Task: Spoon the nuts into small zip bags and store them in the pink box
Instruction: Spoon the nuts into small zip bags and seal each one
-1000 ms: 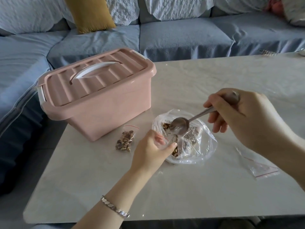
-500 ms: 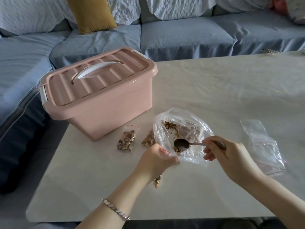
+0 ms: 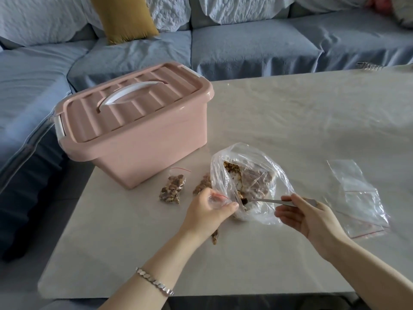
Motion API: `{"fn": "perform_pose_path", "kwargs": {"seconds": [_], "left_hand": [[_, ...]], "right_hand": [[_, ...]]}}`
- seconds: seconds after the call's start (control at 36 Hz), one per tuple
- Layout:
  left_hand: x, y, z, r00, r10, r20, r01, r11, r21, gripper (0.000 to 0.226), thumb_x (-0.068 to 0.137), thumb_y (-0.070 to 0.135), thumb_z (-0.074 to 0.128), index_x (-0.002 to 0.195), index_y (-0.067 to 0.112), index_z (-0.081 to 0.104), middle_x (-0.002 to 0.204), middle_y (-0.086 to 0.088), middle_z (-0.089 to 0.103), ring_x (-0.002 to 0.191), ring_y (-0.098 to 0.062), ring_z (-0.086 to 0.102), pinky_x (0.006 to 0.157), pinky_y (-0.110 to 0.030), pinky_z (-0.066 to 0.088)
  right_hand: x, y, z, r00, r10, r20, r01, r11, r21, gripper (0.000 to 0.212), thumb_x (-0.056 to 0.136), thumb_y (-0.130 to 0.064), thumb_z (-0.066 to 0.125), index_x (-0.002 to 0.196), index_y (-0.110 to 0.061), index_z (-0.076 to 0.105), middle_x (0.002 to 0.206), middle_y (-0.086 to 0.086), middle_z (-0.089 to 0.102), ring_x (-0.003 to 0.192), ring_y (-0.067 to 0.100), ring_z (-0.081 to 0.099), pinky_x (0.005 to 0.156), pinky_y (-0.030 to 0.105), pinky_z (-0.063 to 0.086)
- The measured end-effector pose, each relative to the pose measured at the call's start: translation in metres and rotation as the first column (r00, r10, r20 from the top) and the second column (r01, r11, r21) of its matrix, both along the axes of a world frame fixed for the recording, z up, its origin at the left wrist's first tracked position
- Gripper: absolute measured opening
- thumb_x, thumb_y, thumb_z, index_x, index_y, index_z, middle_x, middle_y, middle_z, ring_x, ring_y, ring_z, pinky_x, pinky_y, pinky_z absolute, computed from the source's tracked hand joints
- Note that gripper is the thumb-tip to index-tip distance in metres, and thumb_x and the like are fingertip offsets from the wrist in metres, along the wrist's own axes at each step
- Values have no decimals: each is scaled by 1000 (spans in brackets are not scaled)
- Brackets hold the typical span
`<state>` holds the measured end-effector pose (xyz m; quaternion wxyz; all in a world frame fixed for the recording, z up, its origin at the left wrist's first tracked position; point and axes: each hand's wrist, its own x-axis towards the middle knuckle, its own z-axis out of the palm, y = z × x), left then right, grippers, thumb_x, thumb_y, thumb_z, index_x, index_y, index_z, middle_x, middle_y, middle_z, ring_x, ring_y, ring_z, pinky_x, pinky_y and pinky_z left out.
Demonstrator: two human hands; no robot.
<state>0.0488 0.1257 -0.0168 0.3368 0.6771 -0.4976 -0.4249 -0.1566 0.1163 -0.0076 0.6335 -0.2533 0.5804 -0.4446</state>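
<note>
A large clear bag of nuts [image 3: 250,180] lies open on the table. My right hand [image 3: 306,217] grips a metal spoon [image 3: 266,200] whose bowl sits low in the bag's near edge among the nuts. My left hand [image 3: 207,211] pinches a small zip bag [image 3: 215,199] with a red seal line, its filled lower end [image 3: 215,236] showing under my wrist. Two filled small bags lie left of the big bag, one [image 3: 172,189] in full view and one [image 3: 202,184] partly hidden. The pink box [image 3: 134,130] stands shut at the left.
A pile of empty small zip bags [image 3: 357,200] lies to the right on the pale table [image 3: 290,121]. A blue sofa [image 3: 245,45] with a yellow cushion [image 3: 125,16] runs behind and to the left of the table.
My right hand dropped from above the big bag to its near side, and the spoon now dips lower, close to my left hand. The empty bags came into view.
</note>
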Motion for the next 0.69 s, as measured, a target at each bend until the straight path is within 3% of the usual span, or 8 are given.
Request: {"fn": "perform_pose_path", "kwargs": {"seconds": [0.08,0.17,0.31,0.39,0.5,0.61,0.69], "left_hand": [[7,4,4,996,30,85,-24,997,-66,26,72,32,77,84,21,57,89,12,63,86,0,58,69,-7,41],[13,4,12,976,97,194,-46,966,-254,26,69,31,78,80,23,55,85,11,63,84,-2,60,75,-13,43],[10,-1,30,961,103,257,13,910,-414,26,69,29,78,81,20,57,78,14,61,79,3,56,69,-10,41],[4,-7,30,968,35,249,57,934,-353,31,69,32,78,83,20,54,78,15,60,81,2,56,73,-17,44],[-4,-10,24,970,-55,238,95,983,-158,35,71,41,73,92,22,53,85,13,61,84,-2,56,73,-19,43],[-9,-12,18,959,-20,282,67,985,-159,36,71,42,75,89,20,53,83,10,63,80,-3,58,68,-8,38],[-11,-11,18,951,-23,309,80,982,-171,39,72,44,74,89,23,47,86,10,64,85,-4,59,75,-15,39]], "right_hand": [[-5,-1,3,1000,-20,4,20,1000,-15,22,96,-13,47,87,1,61,58,12,67,51,19,67,48,20,54],[-8,-4,11,999,-32,-26,30,997,-64,22,96,-12,46,85,0,61,55,10,66,50,18,66,47,19,54],[-15,-9,28,999,-38,-25,35,992,-120,24,97,-14,44,85,-1,60,54,8,66,48,16,65,46,18,53],[-19,-12,42,998,-45,-46,37,985,-170,25,97,-15,42,85,-3,60,53,7,66,47,15,64,46,18,52],[-21,-15,65,994,-29,-101,4,970,-245,27,98,-16,41,82,-3,60,51,8,64,44,13,62,43,17,49],[-18,-18,85,989,15,-146,-54,962,-266,30,97,-16,41,78,-3,59,49,9,63,40,14,59,39,17,47],[-12,-21,96,978,60,-198,-113,957,-266,30,96,-15,42,76,-2,59,47,8,62,39,14,58,38,16,45]]}}
